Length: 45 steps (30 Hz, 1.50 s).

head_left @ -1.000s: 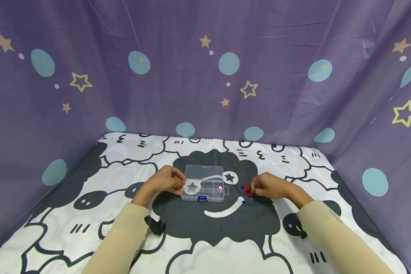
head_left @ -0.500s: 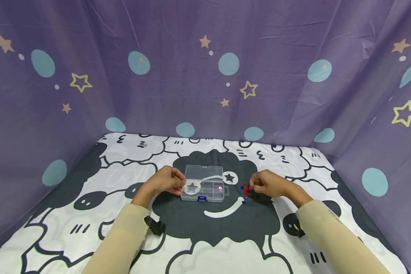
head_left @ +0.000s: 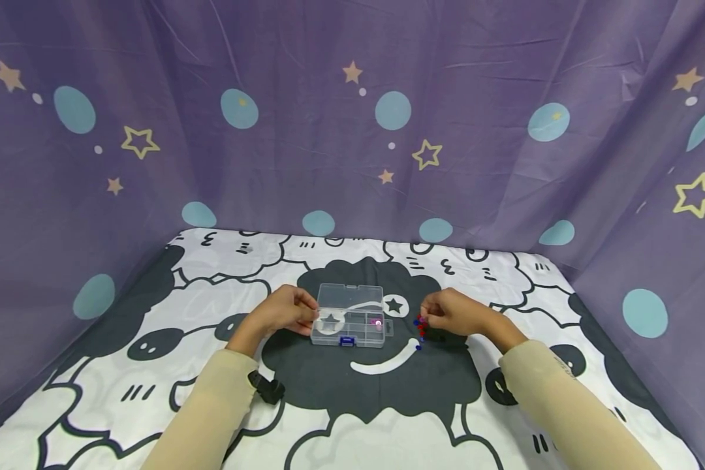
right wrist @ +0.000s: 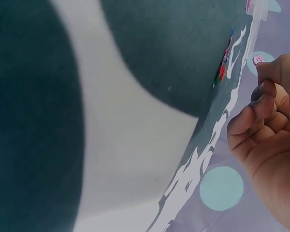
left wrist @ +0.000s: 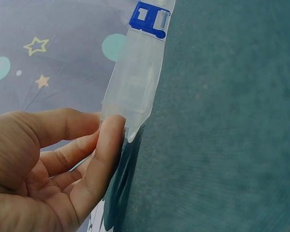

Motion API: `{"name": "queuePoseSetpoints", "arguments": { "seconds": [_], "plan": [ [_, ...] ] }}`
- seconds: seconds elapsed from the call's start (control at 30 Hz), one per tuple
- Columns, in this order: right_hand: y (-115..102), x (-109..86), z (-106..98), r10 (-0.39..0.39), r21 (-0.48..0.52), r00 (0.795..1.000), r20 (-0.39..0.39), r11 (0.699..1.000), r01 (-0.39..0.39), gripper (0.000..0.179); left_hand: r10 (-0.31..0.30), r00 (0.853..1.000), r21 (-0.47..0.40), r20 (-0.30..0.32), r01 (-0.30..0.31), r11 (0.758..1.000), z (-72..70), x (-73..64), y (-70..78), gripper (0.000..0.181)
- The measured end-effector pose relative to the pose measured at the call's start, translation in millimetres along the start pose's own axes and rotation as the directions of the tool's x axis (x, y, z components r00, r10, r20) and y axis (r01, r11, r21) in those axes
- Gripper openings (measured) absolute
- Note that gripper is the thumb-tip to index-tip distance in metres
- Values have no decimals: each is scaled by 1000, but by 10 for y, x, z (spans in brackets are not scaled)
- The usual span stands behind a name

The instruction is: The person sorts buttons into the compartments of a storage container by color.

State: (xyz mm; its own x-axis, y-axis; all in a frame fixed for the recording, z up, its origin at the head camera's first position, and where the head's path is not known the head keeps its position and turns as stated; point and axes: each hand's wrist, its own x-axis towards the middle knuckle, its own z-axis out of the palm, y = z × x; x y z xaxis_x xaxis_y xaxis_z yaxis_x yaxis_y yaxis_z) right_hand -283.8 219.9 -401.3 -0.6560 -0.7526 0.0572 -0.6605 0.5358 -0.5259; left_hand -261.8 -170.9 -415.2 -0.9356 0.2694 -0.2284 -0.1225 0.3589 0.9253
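A clear plastic compartment box with a blue latch sits on the dark cloud print, its see-through lid swung back. My left hand pinches the box's left end between thumb and fingers. In the right-hand compartments lie a few pink pieces. My right hand pinches a small pink button between thumb and forefinger, raised off the cloth. Under and left of its fingertips is a loose pile of small red and blue buttons, partly hidden by the hand.
A cloth printed with cartoon sheep covers the table. Behind and at both sides hangs a purple curtain with stars and blue spots. A hanging tab juts from the box's right side.
My right hand has lifted from the pile with the pink button and shifted a little left toward the box. My left hand and the box have stayed still.
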Motion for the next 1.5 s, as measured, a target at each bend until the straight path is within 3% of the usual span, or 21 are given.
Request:
{"name": "queuePoseSetpoints", "arguments": {
  "seconds": [0.73,1.03,1.5],
  "plan": [
    [-174,314,92,11,19,1000,17,1000,-11,11,-4,1000,-3,-5,4,1000,14,-9,7,21],
    [-241,422,110,-33,-7,999,6,999,33,9,-10,1000,-7,-6,9,1000,4,-10,14,20],
    [-324,579,175,-43,8,998,36,999,43,10,-3,1000,-1,-1,3,1000,4,-6,12,21]
  ]
}}
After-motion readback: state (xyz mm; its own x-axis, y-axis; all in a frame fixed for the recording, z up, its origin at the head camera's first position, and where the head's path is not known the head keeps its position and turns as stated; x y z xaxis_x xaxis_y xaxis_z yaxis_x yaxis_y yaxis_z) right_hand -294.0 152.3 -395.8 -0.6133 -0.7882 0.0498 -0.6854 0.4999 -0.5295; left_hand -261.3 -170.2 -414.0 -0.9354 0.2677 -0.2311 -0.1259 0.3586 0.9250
